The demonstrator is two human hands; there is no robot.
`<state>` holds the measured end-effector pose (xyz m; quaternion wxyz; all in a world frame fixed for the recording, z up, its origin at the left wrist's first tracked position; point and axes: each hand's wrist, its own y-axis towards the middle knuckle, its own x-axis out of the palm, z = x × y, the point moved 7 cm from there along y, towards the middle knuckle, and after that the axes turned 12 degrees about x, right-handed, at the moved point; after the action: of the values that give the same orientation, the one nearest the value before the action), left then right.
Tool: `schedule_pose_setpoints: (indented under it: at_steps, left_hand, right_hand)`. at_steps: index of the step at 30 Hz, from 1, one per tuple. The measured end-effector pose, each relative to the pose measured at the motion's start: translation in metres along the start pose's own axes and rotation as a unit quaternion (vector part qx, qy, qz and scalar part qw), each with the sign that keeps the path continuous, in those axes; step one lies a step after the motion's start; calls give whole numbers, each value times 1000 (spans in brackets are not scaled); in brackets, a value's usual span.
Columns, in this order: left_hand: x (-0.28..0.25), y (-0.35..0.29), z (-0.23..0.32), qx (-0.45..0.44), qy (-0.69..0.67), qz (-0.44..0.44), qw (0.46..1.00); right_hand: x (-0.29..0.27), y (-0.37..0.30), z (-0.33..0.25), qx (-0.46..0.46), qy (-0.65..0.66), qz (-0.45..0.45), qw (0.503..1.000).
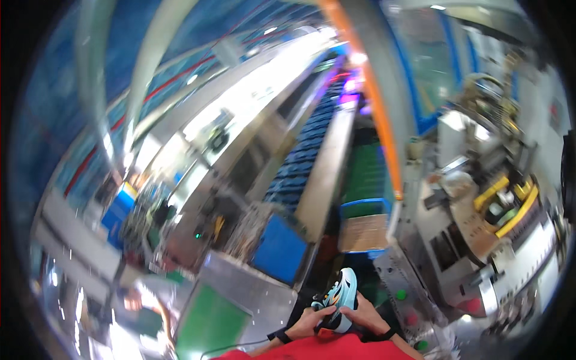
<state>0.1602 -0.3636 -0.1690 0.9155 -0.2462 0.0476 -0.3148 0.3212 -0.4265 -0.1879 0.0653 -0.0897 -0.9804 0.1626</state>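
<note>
Close to my body, at the lower middle of the head view, I hold a light blue shoe (347,287) with black and orange parts, its toe pointing away from me. My left hand (307,322) grips its left side near the heel, thumb laid over the opening. On the other side my right hand (367,315) is closed round the shoe, its thumb also near the opening. Dark bands circle both my wrists. The undersides of my fingers and the sole are mostly hidden.
A conveyor (306,144) with dark blue segments runs ahead. To my right stands a machine (474,240) with yellow guards; a blue-framed tray with a brown board (363,233) sits beside it. Left are a metal table with a green mat (213,324) and a blue panel (279,247). An orange post (375,102) rises ahead.
</note>
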Motion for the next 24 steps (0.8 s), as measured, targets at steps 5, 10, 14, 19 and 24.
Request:
schedule_pose_setpoints:
  at_steps: [5, 10, 14, 19, 24]
  left_hand:
    - [-100, -31, -58, -51, -156, 181, 970]
    - [-232, -65, -116, 42, -348, 359, 865]
    - [-380, -70, -206, 107, -290, 478, 822]
    - [-515, -129, -247, 71, -230, 663, 709]
    - [-632, -163, -337, -37, -138, 741, 656]
  right_hand:
    - [49, 17, 5, 29, 57, -73, 995]
    - [76, 65, -117, -167, -102, 49, 979]
    - [153, 100, -249, -331, -171, 61, 926]
    - [335, 137, -402, -549, -415, 35, 724]
    - [533, 185, -478, -712, -506, -37, 485]
